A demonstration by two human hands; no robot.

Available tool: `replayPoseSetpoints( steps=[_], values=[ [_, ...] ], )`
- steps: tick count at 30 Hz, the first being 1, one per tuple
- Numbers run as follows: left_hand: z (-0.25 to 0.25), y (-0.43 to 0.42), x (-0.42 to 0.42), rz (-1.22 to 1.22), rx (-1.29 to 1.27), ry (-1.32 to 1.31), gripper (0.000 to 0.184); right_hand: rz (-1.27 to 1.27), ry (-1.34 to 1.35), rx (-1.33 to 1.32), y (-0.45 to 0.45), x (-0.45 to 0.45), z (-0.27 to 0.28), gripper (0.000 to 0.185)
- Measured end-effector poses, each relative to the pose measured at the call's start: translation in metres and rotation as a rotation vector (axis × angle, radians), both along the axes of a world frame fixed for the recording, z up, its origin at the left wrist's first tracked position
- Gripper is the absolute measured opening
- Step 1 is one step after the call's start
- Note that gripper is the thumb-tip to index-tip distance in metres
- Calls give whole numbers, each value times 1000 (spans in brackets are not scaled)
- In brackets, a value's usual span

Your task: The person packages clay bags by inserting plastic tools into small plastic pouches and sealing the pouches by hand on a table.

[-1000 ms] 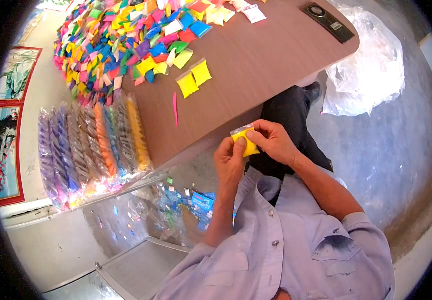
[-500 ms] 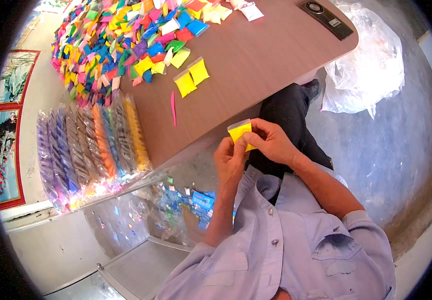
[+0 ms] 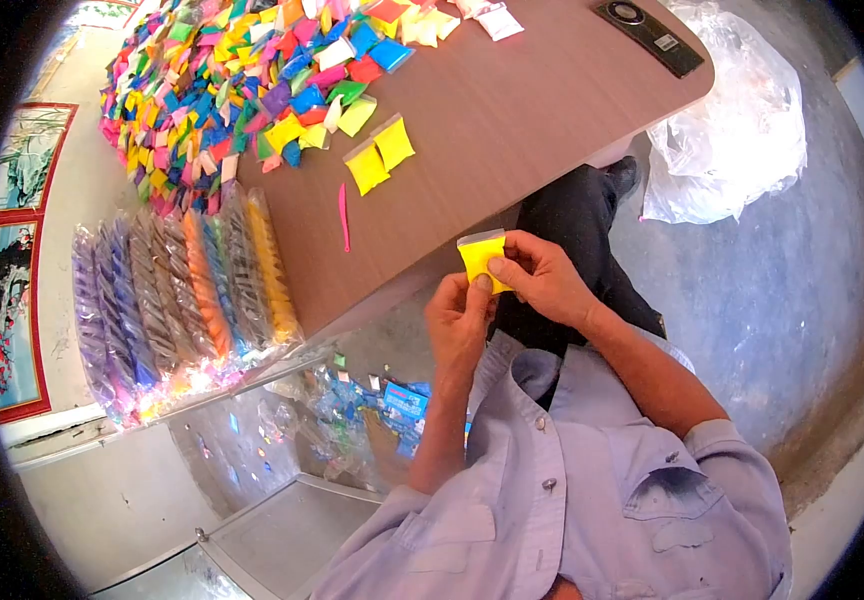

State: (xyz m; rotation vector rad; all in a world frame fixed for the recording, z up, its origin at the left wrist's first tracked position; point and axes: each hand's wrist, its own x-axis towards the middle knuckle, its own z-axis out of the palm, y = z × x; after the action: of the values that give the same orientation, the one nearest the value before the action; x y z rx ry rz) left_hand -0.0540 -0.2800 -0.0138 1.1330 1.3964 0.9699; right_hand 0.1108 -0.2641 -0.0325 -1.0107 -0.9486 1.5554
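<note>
Between both hands, above my lap and just off the table's edge, is a small yellow packet (image 3: 482,255) with a clear strip along its top. My left hand (image 3: 460,315) pinches its lower edge, thumb on the front. My right hand (image 3: 542,275) grips its right side, thumb pressed on the yellow face. The fingers behind the packet are hidden. On the brown table (image 3: 432,215) lie two similar yellow packets (image 3: 380,155), side by side. Near them rests a thin pink plastic tool (image 3: 344,215).
A big heap of small coloured packets (image 3: 222,100) covers the table's far left. Long clear bags of twisted coloured material (image 3: 182,290) line the left edge. A black device (image 3: 649,38) lies at the far right corner. A white plastic bag (image 3: 727,130) stands on the floor.
The yellow packet is turned a little more upright and flat toward me, showing more of its face. Both hands stay closed on it in nearly the same place.
</note>
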Motion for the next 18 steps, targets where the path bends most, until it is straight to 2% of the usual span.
replayPoseSetpoints(
  steps=[5,11,18],
  values=[
    [-1,1,-2,-33,8,13,23,46,-42,-12,1,3,-7,25],
    [-6,0,-2,21,-77,-116,21,-11,8,44,2,2,-11,27],
    [0,0,-7,-52,-3,4,22,15,51,-19,3,2,-11,24]
  ],
)
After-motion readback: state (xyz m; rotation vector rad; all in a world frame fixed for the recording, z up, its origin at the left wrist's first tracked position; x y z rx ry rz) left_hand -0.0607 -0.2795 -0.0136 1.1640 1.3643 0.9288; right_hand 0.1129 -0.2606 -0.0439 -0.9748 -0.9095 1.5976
